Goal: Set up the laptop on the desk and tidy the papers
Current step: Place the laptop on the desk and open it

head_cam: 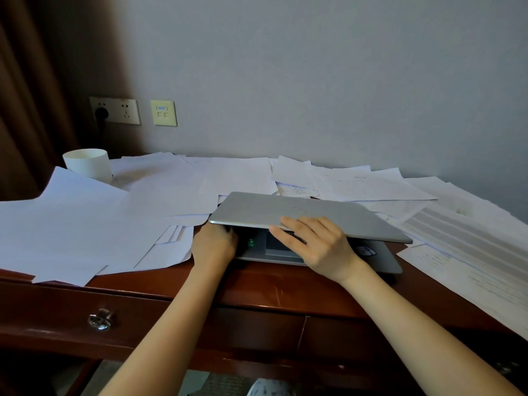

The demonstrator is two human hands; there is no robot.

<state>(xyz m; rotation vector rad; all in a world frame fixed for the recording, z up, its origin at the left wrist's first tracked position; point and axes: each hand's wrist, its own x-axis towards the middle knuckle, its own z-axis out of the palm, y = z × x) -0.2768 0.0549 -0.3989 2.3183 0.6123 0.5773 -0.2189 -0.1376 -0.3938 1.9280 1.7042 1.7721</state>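
Note:
A silver laptop [303,211] sits near the front of the dark wooden desk [257,287], its lid raised a small way above the base. My right hand [317,247] grips the lid's front edge, fingers over the top and thumb underneath. My left hand [214,244] rests curled against the base's left front corner; its fingertips are hidden under the lid. Loose white papers [85,218] lie scattered across the desk on the left, behind the laptop and on the right [457,247].
A white cup [88,164] stands at the back left among the papers. Wall sockets [114,110] with a black plug sit above it. A drawer with a metal knob [100,320] is below the desk's front edge. A brown curtain hangs at left.

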